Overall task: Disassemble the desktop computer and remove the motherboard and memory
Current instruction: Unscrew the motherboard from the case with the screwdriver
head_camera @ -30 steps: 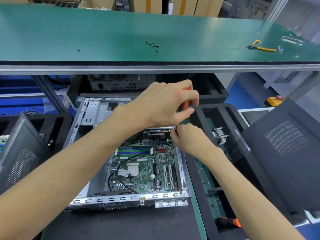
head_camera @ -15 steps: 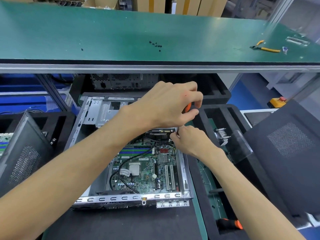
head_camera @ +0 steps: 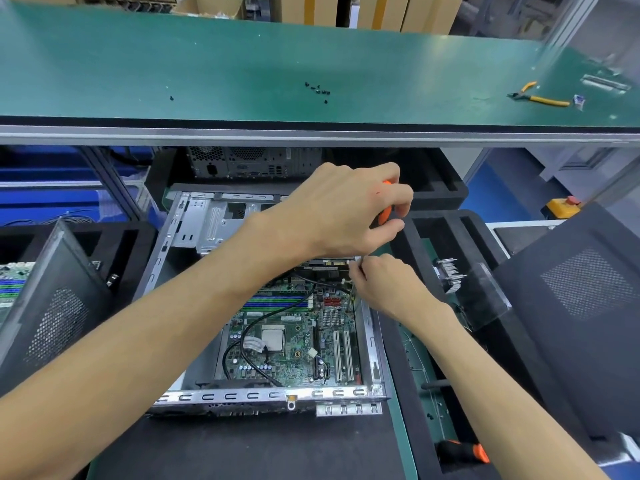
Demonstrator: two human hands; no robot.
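An open grey computer case (head_camera: pixel 372 362) lies on its side on a black foam pad, with the green motherboard (head_camera: pixel 294 341) inside. Blue and green memory slots (head_camera: pixel 273 301) run across the board's upper part. My left hand (head_camera: pixel 346 213) grips the orange handle of a screwdriver (head_camera: pixel 385 213) above the case's far right corner. Just below it, my right hand (head_camera: pixel 384 285) pinches the screwdriver's thin shaft near the board's right edge. The tip is hidden behind my fingers.
Loose black screws (head_camera: pixel 318 90) and yellow-handled pliers (head_camera: pixel 540 97) lie on the green shelf above. A heatsink (head_camera: pixel 450 277) sits in the foam tray to the right, a second screwdriver (head_camera: pixel 462 452) lower down. Black side panels (head_camera: pixel 585 299) lean at both sides. Another case (head_camera: pixel 249 162) stands behind.
Both hands stay at the case's far right corner. My left hand's fingers have shifted a little on the orange handle; the view has drifted slightly.
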